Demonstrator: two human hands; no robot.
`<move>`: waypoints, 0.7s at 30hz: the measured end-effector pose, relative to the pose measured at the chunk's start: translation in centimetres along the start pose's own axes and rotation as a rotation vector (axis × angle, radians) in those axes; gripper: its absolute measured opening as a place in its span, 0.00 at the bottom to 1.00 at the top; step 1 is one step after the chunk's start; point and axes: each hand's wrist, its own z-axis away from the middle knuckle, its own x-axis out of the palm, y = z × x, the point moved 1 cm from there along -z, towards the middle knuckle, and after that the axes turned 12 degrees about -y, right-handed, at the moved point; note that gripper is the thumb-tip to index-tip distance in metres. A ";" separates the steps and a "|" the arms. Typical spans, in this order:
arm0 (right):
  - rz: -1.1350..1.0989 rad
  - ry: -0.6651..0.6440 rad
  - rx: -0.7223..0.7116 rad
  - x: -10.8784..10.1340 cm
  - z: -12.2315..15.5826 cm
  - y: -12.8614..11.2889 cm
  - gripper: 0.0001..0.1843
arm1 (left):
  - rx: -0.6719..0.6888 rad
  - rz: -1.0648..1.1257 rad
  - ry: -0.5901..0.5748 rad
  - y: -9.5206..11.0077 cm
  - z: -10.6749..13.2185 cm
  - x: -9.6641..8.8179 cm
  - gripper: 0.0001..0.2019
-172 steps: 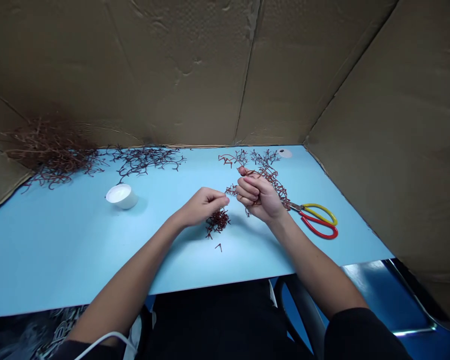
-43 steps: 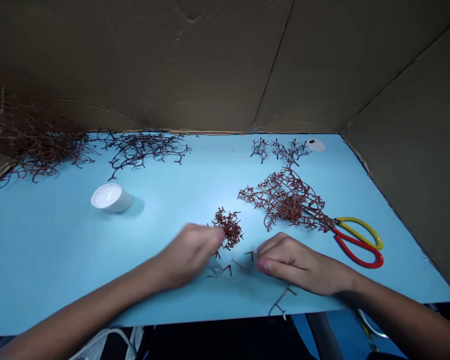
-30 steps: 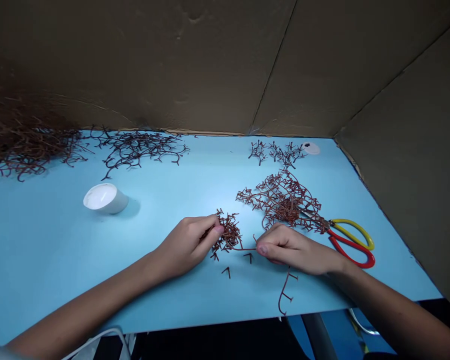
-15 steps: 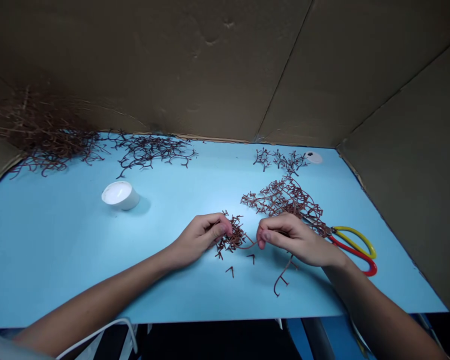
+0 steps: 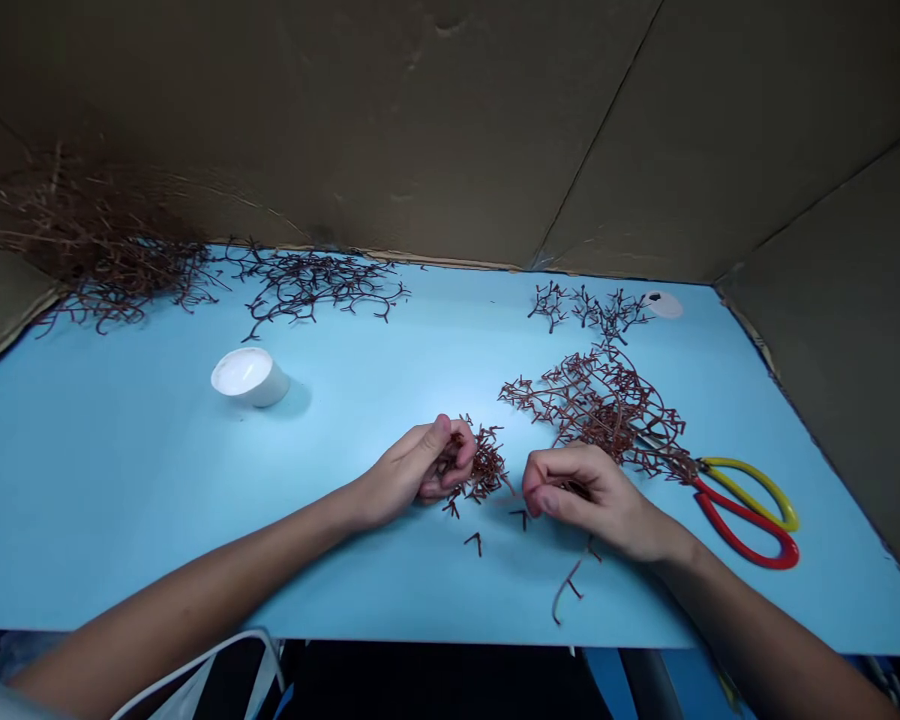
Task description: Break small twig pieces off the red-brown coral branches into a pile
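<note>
My left hand (image 5: 412, 470) is curled beside a small heap of short brown forked twig pieces (image 5: 487, 465), thumb raised, with brown bits showing inside the bent fingers. To its right, my right hand (image 5: 592, 500) is closed, thumb against forefinger, on a thin brown branched twig (image 5: 568, 585) whose curved end hangs out below the palm. Its part inside the fist is mostly hidden. A couple of loose forked pieces (image 5: 475, 542) lie in front of the heap. Beyond the right hand spreads a tangle of reddish-brown twigs (image 5: 570, 395).
Scissors (image 5: 750, 510) with red and yellow handles lie right, blades among the twigs. A white cup (image 5: 251, 378) stands left. Dark branched sprigs (image 5: 307, 285), a big brown bundle (image 5: 112, 240), small sprigs (image 5: 600, 310) and a white disc (image 5: 664, 305) lie along the cardboard wall (image 5: 420, 130).
My left thumb has lifted away from the fingers, and the curved strand between the hands is no longer stretched across. The right hand stays closed. The whole view has shifted slightly.
</note>
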 end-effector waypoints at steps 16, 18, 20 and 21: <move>0.523 0.583 -0.171 2.5 -2.2 0.0 0.05 | 0.019 -0.333 0.045 -0.1 0.0 1.9 0.18; 0.614 0.578 -0.218 2.5 -2.1 0.2 0.04 | 0.026 -0.349 0.054 -0.1 -0.1 1.9 0.18; 0.668 0.579 -0.243 2.4 -2.0 0.3 0.04 | 0.028 -0.351 0.046 0.0 -0.2 1.9 0.18; 0.677 0.586 -0.242 2.4 -1.9 0.3 0.04 | 0.032 -0.353 0.043 -0.1 -0.2 1.9 0.17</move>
